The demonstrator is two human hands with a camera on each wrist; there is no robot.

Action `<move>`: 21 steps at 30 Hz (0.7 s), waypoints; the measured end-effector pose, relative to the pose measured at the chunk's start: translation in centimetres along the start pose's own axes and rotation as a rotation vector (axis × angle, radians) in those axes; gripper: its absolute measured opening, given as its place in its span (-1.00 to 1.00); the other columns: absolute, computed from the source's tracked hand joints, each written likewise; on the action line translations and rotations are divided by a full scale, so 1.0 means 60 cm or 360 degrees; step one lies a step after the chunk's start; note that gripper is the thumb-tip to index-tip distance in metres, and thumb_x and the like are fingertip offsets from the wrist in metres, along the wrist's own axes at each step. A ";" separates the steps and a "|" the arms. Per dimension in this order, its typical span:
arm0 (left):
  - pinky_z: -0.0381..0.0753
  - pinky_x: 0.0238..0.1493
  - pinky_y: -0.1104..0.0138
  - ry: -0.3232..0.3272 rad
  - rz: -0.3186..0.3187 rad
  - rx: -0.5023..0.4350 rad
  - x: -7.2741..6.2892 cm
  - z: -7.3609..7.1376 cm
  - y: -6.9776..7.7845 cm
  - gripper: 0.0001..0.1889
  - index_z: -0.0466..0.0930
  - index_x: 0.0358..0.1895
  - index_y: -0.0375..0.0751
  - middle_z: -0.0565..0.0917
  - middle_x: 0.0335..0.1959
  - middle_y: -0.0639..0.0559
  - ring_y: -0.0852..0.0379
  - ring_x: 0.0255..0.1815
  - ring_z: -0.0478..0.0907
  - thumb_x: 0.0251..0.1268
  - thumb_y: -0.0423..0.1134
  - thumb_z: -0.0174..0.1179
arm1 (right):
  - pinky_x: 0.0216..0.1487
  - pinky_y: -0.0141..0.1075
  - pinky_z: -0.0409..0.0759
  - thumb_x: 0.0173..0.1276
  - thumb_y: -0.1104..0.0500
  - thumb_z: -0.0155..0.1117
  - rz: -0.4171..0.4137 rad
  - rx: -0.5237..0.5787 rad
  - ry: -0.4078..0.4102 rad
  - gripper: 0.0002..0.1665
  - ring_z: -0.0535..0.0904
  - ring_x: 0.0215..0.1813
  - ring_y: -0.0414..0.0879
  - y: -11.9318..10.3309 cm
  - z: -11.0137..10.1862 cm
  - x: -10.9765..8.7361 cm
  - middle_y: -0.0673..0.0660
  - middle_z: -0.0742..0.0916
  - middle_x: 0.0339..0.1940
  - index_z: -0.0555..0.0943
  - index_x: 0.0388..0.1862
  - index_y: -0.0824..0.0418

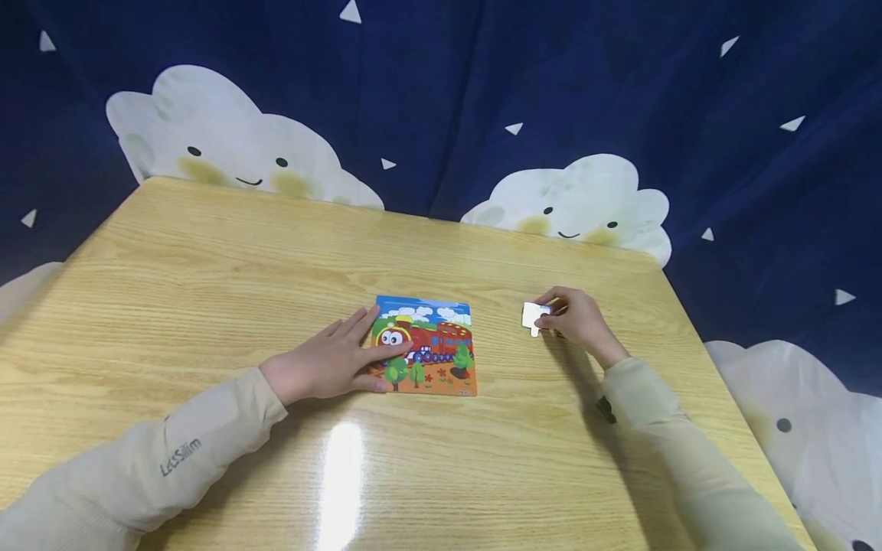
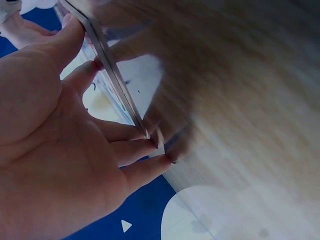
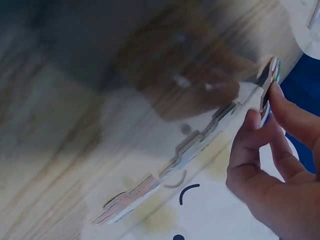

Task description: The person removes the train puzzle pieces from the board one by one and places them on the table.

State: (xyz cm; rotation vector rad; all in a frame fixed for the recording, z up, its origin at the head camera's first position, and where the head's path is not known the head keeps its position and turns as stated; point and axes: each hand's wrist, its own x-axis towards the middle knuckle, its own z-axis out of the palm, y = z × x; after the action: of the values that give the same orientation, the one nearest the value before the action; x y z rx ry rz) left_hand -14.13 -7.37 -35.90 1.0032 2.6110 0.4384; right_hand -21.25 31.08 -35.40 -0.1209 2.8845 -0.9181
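Note:
A square picture puzzle (image 1: 441, 340) with a red train, trees and clouds lies on the table. My left hand (image 1: 331, 361) rests on its left side with the fingers spread and fairly straight. In the left wrist view, the thumb and fingertips of my left hand (image 2: 75, 135) are along the puzzle's edge (image 2: 117, 80). To the right of the puzzle, my right hand (image 1: 579, 317) pinches a small puzzle piece (image 1: 532, 314) that looks white from glare. Thumb and curled fingers of my right hand (image 3: 280, 160) show in the right wrist view, beside a thin, stepped edge (image 3: 195, 145) of jigsaw shape.
The wooden table (image 1: 241, 260) has a bright reflection near its front. A small dark green thing (image 1: 606, 409) shows by the right sleeve; its kind is unclear. Behind the table hangs a dark blue curtain (image 1: 427, 92) with white clouds and triangles.

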 end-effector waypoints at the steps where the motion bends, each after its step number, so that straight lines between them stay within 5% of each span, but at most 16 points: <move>1: 0.01 0.40 -0.23 0.0001 0.0002 0.0007 0.001 0.000 0.000 -0.34 0.21 0.52 0.14 -0.13 0.51 -0.51 -0.42 0.52 -0.19 0.41 0.17 0.04 | -0.35 -0.28 0.59 0.23 0.37 0.41 -0.0011 -0.0020 0.0007 -0.67 0.62 -0.20 0.11 0.001 0.000 0.000 0.33 0.68 -0.21 0.63 -0.01 0.39; 21: 0.04 0.38 -0.25 0.0005 -0.0002 0.0016 0.001 -0.001 0.002 -0.33 0.21 0.52 0.13 -0.12 0.50 -0.52 -0.41 0.52 -0.18 0.40 0.17 0.06 | -0.32 -0.30 0.54 0.25 0.31 0.42 -0.0042 -0.0145 -0.0001 -0.72 0.62 -0.18 0.09 0.005 0.002 0.002 0.29 0.70 -0.16 0.68 -0.07 0.38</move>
State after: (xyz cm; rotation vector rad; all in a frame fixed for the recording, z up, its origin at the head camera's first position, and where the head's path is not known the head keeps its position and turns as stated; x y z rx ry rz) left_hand -14.13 -7.24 -35.85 1.0052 2.6190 0.4272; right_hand -21.34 31.24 -35.64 -0.1672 2.9312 -0.7900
